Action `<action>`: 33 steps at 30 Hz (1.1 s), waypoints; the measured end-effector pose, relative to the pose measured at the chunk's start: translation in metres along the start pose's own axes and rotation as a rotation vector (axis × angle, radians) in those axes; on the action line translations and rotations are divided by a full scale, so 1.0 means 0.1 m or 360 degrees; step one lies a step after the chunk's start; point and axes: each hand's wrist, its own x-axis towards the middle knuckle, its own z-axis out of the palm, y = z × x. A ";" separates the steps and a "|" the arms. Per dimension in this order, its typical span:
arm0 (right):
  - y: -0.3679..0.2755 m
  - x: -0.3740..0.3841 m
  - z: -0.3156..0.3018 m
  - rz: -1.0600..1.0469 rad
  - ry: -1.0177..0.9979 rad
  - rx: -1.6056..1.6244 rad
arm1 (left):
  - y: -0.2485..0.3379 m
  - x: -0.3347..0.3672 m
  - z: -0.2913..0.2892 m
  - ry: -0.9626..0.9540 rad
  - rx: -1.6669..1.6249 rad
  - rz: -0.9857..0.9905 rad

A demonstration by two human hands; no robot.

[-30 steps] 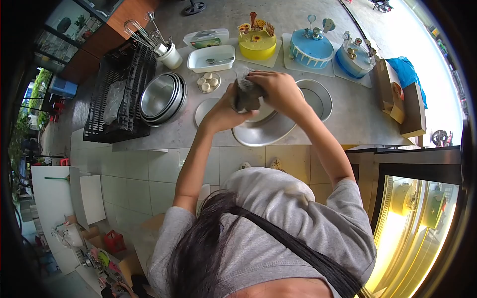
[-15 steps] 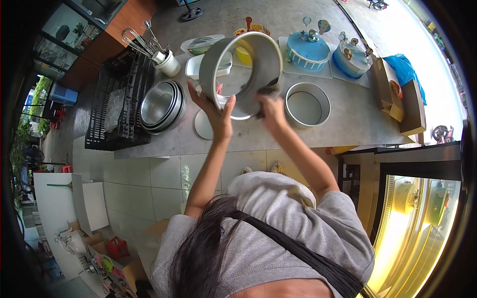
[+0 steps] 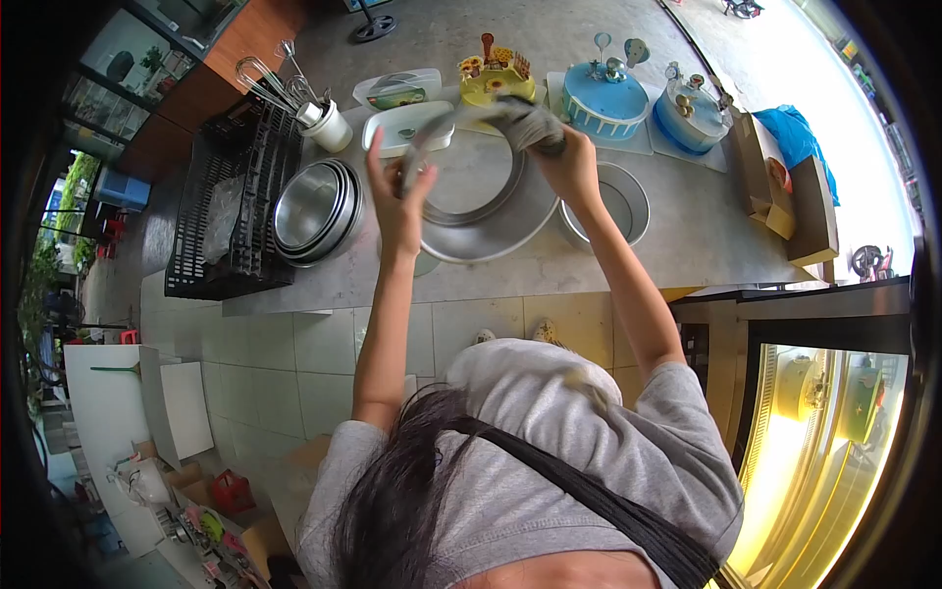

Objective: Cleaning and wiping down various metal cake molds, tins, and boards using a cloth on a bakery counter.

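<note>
A silver round cake ring (image 3: 491, 243), open through its middle, is held tilted above the metal table and is partly blurred. My left hand (image 3: 399, 201) grips its left side, with the thumb toward me and the fingers pointing away. In my right hand (image 3: 574, 177) is a bunched grey cloth (image 3: 535, 130), pressed against the ring's far right rim. Just right of the ring, a second round cake tin (image 3: 628, 206) stands on the table, partly covered by the ring and my right arm.
Nested metal bowls (image 3: 309, 206) and a black plastic crate (image 3: 221, 211) stand at left, near a white pot of whisks (image 3: 329, 130). Behind the ring are a white container (image 3: 392, 128) and a yellow cake (image 3: 481, 88). Blue cakes (image 3: 606, 103) and an open cardboard box (image 3: 810, 211) are at right.
The cake ring has tipped, its opening now facing more upward. My right hand and the cloth have moved from its lower right side to the far right rim.
</note>
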 end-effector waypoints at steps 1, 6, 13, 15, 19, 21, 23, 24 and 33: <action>0.17 -0.07 0.06 0.0279 -0.0047 0.0233 | -0.01 0.00 0.04 0.0247 -0.0246 0.0025; 0.04 -0.60 0.81 0.1283 0.0162 0.1658 | -0.32 -0.19 0.52 0.0790 0.0073 0.0537; 0.13 0.06 0.00 0.0333 0.0005 0.0186 | -0.08 0.08 -0.07 -0.0387 0.0084 0.0070; -0.24 0.06 -0.06 -0.0423 -0.0162 -0.0454 | -0.16 0.12 -0.13 -0.0767 0.0351 -0.0066; -0.39 -0.03 -0.03 -0.0628 -0.0156 -0.0422 | -0.21 0.05 -0.01 -0.0645 0.0078 -0.0088; -0.18 -0.13 0.00 -0.0331 0.0060 -0.0259 | -0.07 -0.03 0.00 -0.0456 0.0065 0.0177; 0.09 -0.24 0.08 -0.0062 0.0116 0.0064 | -0.09 -0.03 -0.03 -0.0222 -0.0100 0.0152; 0.21 -0.27 0.11 0.0215 0.0174 0.0389 | -0.13 -0.02 -0.04 0.0006 -0.0261 0.0120; 0.09 -0.70 0.70 0.0919 0.0104 0.1251 | -0.61 -0.19 0.11 0.0491 -0.0202 0.0403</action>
